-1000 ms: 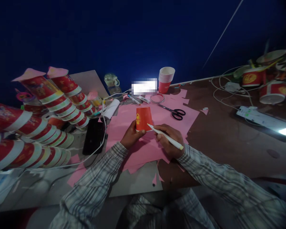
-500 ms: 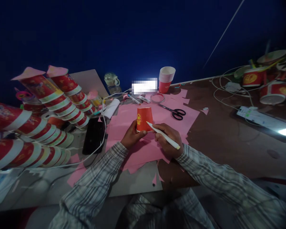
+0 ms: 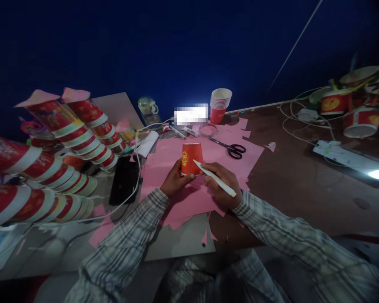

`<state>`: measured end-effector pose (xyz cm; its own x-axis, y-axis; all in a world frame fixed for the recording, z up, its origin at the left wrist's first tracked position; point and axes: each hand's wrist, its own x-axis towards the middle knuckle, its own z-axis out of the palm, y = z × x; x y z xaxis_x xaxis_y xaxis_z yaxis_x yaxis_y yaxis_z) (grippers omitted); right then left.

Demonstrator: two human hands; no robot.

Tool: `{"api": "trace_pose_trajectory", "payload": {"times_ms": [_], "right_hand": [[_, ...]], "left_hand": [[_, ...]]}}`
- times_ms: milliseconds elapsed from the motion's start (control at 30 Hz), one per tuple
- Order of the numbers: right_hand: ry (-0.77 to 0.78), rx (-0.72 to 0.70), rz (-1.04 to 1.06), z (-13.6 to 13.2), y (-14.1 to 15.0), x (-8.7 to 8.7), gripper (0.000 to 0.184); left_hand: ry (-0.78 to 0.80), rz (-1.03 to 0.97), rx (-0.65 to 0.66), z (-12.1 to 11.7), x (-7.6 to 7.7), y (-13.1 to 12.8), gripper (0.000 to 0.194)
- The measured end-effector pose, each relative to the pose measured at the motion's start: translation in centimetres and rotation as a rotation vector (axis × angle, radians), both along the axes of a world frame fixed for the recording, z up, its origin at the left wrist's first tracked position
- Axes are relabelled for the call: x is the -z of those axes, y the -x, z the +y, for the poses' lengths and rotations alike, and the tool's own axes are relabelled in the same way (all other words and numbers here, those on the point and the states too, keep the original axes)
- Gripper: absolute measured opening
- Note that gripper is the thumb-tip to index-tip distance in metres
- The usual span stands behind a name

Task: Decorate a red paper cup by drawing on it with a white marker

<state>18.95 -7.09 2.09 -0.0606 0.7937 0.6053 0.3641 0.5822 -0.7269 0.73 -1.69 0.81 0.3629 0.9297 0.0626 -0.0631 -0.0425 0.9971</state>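
My left hand (image 3: 176, 181) grips a red paper cup (image 3: 192, 156) near its lower edge, thumb in front. Yellow lettering runs up the cup's left side. Between the fingers of my right hand (image 3: 224, 185) is a white marker pen (image 3: 219, 181) with a yellow end. Its tip rests at or very close to the cup's red front. Beneath both hands lie pink paper sheets (image 3: 158, 176). Black-handled scissors (image 3: 236, 150) lie on the paper to the right, beyond my right hand.
Tall stacks of red and white cups (image 3: 82, 143) stand at the left. A black phone (image 3: 124, 181) with a white cable lies beside the paper. At the back are a glass jar (image 3: 149, 111) and nested cups (image 3: 220, 105); a lit power strip (image 3: 350, 162) is at right.
The cup has shifted very slightly right. The marker's tip has moved a little left and up on the cup's front, and my right hand has shifted left with it.
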Motion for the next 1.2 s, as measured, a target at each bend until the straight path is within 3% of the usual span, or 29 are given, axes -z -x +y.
{"api": "trace_pose_trajectory", "payload": {"times_ms": [1200], "right_hand": [[0.041,-0.041,0.043,-0.53,-0.32,-0.06,0.026]], "left_hand": [[0.004,0.004,-0.006,0.19,0.08,0.24,0.074]]}}
